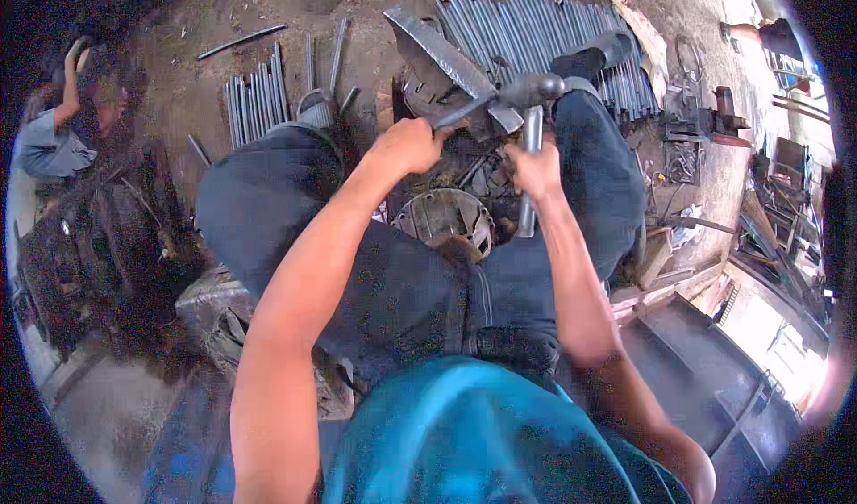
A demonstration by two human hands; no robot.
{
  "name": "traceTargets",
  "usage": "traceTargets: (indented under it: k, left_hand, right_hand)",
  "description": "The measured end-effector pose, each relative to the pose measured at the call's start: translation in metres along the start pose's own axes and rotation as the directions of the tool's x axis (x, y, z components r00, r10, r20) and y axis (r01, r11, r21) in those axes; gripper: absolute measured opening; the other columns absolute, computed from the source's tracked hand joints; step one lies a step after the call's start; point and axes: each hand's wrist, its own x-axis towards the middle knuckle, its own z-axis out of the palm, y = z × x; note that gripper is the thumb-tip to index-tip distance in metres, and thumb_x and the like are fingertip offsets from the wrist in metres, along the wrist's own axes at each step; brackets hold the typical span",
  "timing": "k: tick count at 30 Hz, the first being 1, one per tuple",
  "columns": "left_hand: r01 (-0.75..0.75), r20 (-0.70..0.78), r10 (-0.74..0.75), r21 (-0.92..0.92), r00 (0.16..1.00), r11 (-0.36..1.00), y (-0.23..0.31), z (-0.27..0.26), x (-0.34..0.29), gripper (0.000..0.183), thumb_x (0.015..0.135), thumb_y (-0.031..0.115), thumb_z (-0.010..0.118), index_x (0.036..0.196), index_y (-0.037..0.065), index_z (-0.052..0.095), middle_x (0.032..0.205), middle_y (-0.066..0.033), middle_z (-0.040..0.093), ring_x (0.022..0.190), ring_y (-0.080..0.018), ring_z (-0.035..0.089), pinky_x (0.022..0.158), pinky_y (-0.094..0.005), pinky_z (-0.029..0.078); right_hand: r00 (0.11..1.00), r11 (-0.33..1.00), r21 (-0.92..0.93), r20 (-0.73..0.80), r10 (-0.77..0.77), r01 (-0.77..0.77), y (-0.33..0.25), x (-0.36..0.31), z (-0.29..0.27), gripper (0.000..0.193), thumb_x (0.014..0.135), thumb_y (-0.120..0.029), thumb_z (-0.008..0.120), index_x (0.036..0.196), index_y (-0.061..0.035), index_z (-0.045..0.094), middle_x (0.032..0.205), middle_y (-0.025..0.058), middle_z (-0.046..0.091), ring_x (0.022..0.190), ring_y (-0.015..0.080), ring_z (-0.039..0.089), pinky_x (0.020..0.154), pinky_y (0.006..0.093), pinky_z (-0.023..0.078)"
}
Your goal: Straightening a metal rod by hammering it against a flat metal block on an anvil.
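Observation:
My left hand (408, 146) is closed around the handle of a hammer (528, 90), whose dark rounded head points to the right. In my right hand (536, 170) is a short grey metal tube (533, 129), gripped around its middle, with one end just below the hammer head and the other toward my lap. Whether the hammer touches the tube, I cannot tell. Beyond both hands, a long angled metal bar (442, 53) slants down toward the hammer. A round metal plate with holes (442, 214) lies between my legs, below my hands.
Many metal tubes (518, 26) lie in a wide row beyond my right foot. A smaller row of tubes (256, 93) lies by my left foot. Dark machinery (98, 245) stands at the left, near another person (55, 138). Metal parts (705, 120) clutter the right side.

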Motion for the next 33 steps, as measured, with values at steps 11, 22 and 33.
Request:
traceTargets:
  k: [11,22,33]
  left_hand:
    - [-0.081,0.064,0.081,0.001,0.995,0.997,-0.011,0.004,0.007,0.067,0.093,0.054,0.040,0.086,-0.008,0.066,0.093,-0.0305,0.063,0.093,-0.0449,0.060,0.083,-0.0505,0.048]
    - [-0.117,0.023,0.118,-0.028,0.993,0.993,-0.029,0.009,0.010,0.072,0.094,0.055,0.037,0.084,-0.011,0.064,0.086,-0.0323,0.062,0.086,-0.0470,0.061,0.079,-0.0505,0.047]
    - [-0.017,0.127,0.019,-0.016,0.992,1.000,-0.022,0.007,0.028,0.079,0.092,0.062,0.034,0.091,-0.011,0.064,0.094,-0.0311,0.063,0.092,-0.0447,0.062,0.080,-0.0472,0.049]
  right_hand:
    - [0.983,0.927,0.328,-0.041,-0.180,0.183,-0.128,-0.047,-0.067,0.023,0.076,-0.011,0.072,0.080,-0.0058,0.050,0.052,-0.0033,0.042,0.036,0.0058,0.036,0.033,0.0231,0.030]
    - [0.754,0.800,0.070,-0.392,-0.527,0.595,-0.132,-0.045,-0.048,0.023,0.084,-0.017,0.067,0.071,-0.0058,0.052,0.055,0.0004,0.052,0.042,0.0085,0.046,0.041,0.0254,0.037]
    - [0.991,0.992,0.047,-0.076,-0.115,0.118,-0.068,-0.027,-0.050,0.020,0.073,-0.015,0.069,0.070,-0.0007,0.056,0.054,0.0057,0.054,0.041,0.0146,0.050,0.038,0.0331,0.040]
